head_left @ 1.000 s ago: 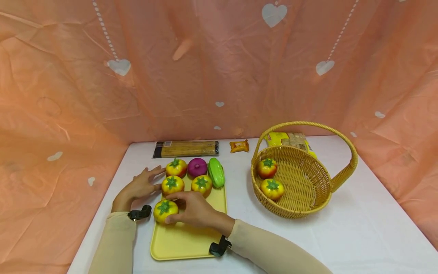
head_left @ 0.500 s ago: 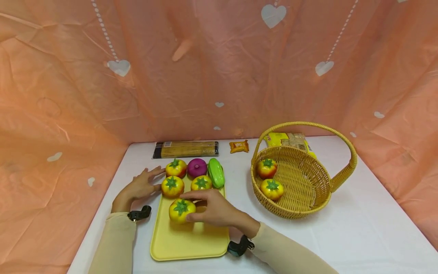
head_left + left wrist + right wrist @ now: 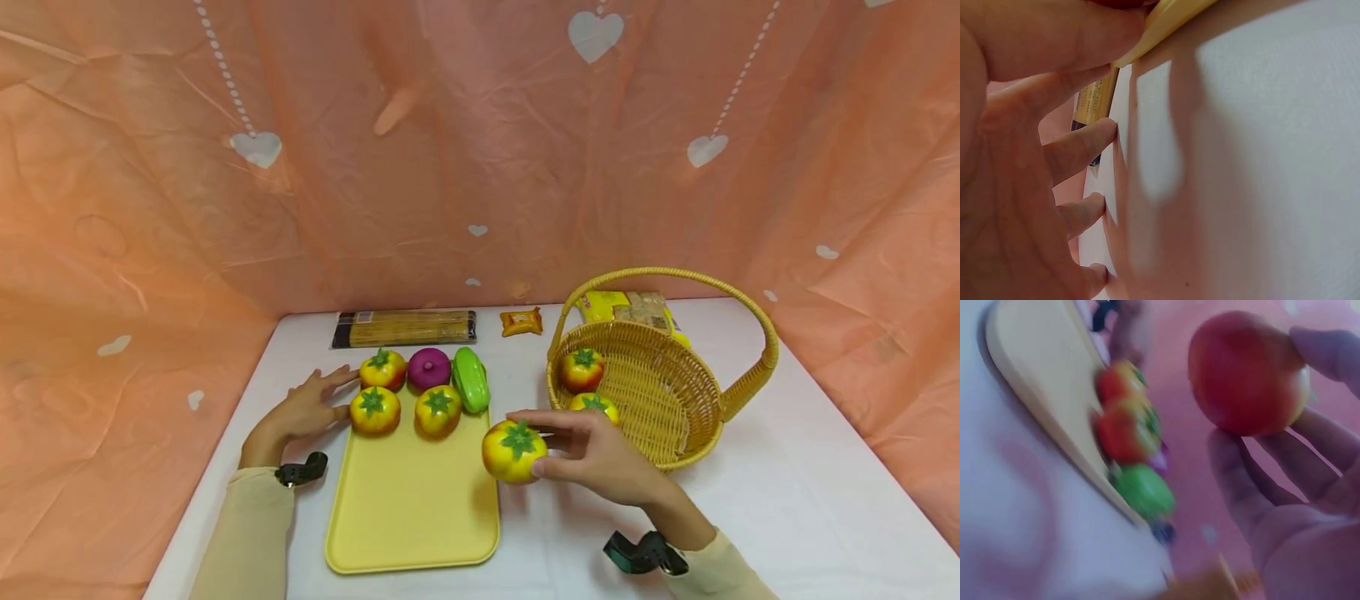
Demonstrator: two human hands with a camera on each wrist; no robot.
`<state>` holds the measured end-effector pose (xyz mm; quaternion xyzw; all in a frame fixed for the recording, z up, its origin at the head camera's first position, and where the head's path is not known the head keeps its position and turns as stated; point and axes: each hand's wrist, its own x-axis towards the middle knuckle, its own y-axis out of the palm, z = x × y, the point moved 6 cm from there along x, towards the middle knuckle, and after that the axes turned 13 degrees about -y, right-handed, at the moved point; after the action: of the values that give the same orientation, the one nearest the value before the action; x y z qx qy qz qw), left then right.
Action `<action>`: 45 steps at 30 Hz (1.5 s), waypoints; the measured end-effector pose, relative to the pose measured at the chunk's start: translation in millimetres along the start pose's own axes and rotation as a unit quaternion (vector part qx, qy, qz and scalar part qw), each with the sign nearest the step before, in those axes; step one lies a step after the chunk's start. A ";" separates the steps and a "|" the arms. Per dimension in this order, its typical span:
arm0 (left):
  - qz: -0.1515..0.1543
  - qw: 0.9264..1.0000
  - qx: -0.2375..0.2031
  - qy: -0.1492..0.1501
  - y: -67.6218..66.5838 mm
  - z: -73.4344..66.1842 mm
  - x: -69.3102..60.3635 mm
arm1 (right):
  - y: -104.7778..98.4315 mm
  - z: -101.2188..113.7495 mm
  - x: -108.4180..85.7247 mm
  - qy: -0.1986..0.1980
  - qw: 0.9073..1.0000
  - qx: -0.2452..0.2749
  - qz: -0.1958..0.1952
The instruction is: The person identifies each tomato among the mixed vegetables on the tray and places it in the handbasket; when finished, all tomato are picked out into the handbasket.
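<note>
A: Going from the left, what have you got?

B: Your left grip [image 3: 306,407] lies by the left edge of the yellow tray [image 3: 408,533], fingers spread, with hold of nothing.

A: And the tomato [image 3: 498,463]?

B: It's raised just past the tray's right edge, on the left side of your right grip [image 3: 603,458], which pinches it between thumb and fingers, parted only by the fruit's width. Your right is clearly the nearer one.

A: Which way does it point?

B: Its green leafy cap [image 3: 519,439] faces up towards you. It's roundish, so you have no clear long axis to line up.

A: And the basket [image 3: 656,404]?

B: Farther right and beyond the tomato, past your knuckles.
</note>
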<state>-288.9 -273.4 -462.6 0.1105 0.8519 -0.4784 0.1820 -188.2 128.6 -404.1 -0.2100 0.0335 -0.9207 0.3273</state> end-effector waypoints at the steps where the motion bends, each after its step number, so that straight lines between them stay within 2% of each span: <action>1: 0.000 1.000 -0.002 -0.001 -0.3 0.3 -0.3 | -8.1 3.0 -7.0 0.001 1.000 0.000 -0.008; 6: -0.001 1.000 -0.005 -0.001 -1.0 0.2 -1.6 | -50.0 17.0 -38.1 0.016 0.998 -0.038 -0.050; 10: 0.000 1.000 -0.005 -0.004 -0.4 0.5 -1.4 | -78.1 22.4 -59.0 0.039 0.991 -0.089 -0.088; 13: 0.001 1.000 -0.004 -0.005 0.2 0.9 -0.8 | -91.1 20.7 -71.2 0.059 0.987 -0.109 -0.105; 17: 0.004 1.000 -0.007 -0.011 0.4 1.3 -0.9 | -100.0 18.2 -78.3 0.075 0.984 -0.120 -0.106; 24: 0.000 1.000 -0.004 0.002 0.4 0.0 -1.9 | -109.6 16.5 -76.5 0.095 0.980 -0.156 -0.082; 30: 0.001 1.000 -0.006 -0.002 -0.9 0.2 -3.3 | -109.7 9.9 -67.9 0.121 0.969 -0.207 -0.054; 40: 0.002 1.000 -0.010 -0.004 0.8 2.0 -1.5 | -101.9 -4.3 -49.0 0.115 0.951 -0.283 -0.048; 45: -0.002 1.000 -0.005 -0.001 0.6 0.8 -2.0 | -97.5 -11.7 -39.9 0.095 0.948 -0.301 -0.044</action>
<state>-286.7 -273.8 -462.6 0.1073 0.8546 -0.4742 0.1825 -222.6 228.8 -409.9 -0.2115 0.3310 -0.8970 0.2030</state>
